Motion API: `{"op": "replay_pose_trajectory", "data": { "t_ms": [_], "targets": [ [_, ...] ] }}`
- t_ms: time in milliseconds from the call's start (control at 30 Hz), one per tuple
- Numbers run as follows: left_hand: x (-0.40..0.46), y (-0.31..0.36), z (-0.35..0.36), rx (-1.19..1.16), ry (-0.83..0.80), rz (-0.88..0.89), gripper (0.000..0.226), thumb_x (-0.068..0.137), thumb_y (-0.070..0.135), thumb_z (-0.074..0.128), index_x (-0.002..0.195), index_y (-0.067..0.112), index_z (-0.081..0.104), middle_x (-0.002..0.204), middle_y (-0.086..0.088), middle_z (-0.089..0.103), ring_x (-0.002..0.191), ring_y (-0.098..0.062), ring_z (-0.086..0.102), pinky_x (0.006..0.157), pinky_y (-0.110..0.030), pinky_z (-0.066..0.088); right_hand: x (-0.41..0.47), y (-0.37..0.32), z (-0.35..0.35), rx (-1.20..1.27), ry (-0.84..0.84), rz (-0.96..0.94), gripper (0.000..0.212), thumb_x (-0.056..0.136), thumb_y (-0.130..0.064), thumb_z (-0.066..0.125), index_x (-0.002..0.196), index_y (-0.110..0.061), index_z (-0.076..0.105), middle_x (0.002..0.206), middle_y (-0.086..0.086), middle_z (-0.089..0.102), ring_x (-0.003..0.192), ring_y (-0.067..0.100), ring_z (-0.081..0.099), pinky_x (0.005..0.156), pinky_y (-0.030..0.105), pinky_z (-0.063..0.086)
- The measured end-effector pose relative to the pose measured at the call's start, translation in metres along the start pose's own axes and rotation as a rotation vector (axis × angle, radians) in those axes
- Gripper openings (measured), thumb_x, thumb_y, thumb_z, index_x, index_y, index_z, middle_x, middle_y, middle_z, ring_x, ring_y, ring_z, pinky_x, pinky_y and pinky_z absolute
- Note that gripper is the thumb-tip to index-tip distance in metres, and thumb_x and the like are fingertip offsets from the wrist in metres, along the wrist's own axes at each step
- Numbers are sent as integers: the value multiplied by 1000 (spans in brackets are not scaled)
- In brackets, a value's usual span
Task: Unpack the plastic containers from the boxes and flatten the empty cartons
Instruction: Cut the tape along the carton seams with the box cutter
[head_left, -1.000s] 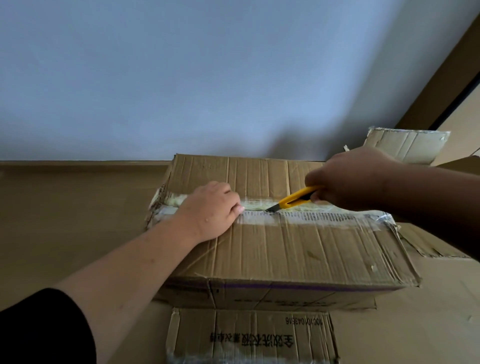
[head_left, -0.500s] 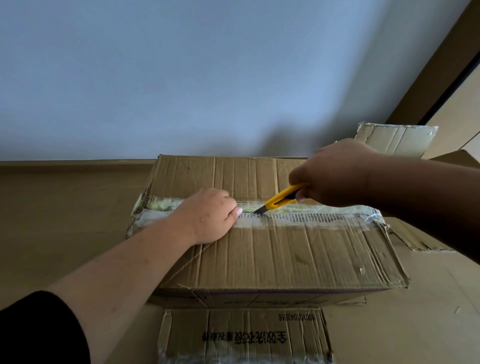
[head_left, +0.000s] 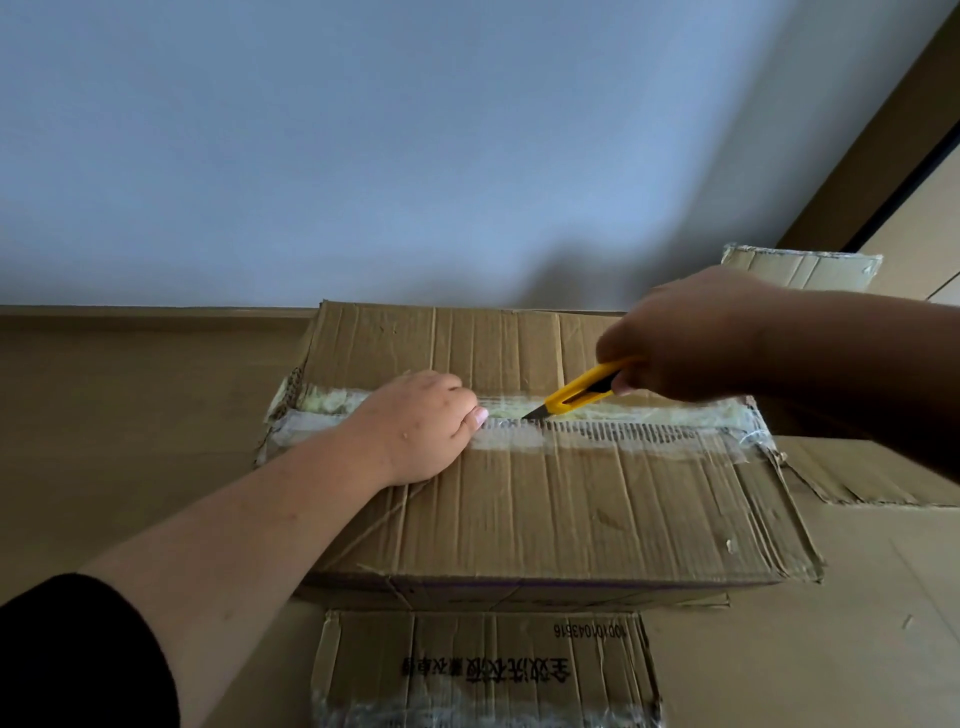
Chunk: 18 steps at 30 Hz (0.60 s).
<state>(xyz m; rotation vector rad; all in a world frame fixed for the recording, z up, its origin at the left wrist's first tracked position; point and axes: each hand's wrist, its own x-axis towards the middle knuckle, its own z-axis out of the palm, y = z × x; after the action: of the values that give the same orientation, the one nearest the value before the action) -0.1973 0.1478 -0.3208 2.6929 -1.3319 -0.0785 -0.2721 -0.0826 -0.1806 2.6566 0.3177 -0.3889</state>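
A worn cardboard box (head_left: 571, 509) sits on the floor in front of me, its top flaps closed along a taped centre seam (head_left: 623, 415). My right hand (head_left: 685, 332) grips a yellow utility knife (head_left: 576, 392) whose blade tip touches the seam near the middle. My left hand (head_left: 421, 423) rests on the near flap left of the blade, its fingers curled under with nothing in them, thumb tip close to the knife point. No plastic containers are visible.
A printed cardboard flap (head_left: 483, 670) lies flat on the floor just before the box. A flattened carton piece (head_left: 857, 473) lies to the right, and another carton flap (head_left: 805, 267) stands behind my right hand. A pale wall (head_left: 415, 156) rises right behind the box.
The knife has stayed on the seam and slid slightly toward my left hand. My left hand keeps its place on the flap; the camera shifted a little.
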Motion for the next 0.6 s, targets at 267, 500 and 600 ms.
{"op": "replay_pose_trajectory", "data": {
  "t_ms": [267, 500, 600],
  "targets": [
    [-4, -4, 6, -2, -16, -17, 41, 103, 42, 20, 84, 21, 50, 84, 6, 49, 83, -14, 49, 88, -37, 44, 5, -7, 12, -5, -10, -1, 23, 95, -57, 47, 105, -41, 59, 74, -11, 50, 78, 17, 55, 59, 25, 41],
    [-3, -6, 6, -29, -24, -1, 50, 99, 46, 15, 88, 18, 55, 86, 5, 52, 85, -15, 51, 87, -36, 43, 4, -3, 17, 20, -33, -15, 21, 95, -55, 48, 105, -39, 59, 78, -12, 55, 84, 17, 61, 59, 26, 42],
    [-3, -4, 5, -25, -15, 19, 52, 96, 47, 12, 86, 18, 55, 83, 5, 51, 82, -15, 50, 82, -34, 42, -6, 10, 10, 12, -61, -21, 18, 94, -54, 49, 102, -40, 58, 77, -12, 54, 79, 15, 59, 66, 29, 51]
  ]
}}
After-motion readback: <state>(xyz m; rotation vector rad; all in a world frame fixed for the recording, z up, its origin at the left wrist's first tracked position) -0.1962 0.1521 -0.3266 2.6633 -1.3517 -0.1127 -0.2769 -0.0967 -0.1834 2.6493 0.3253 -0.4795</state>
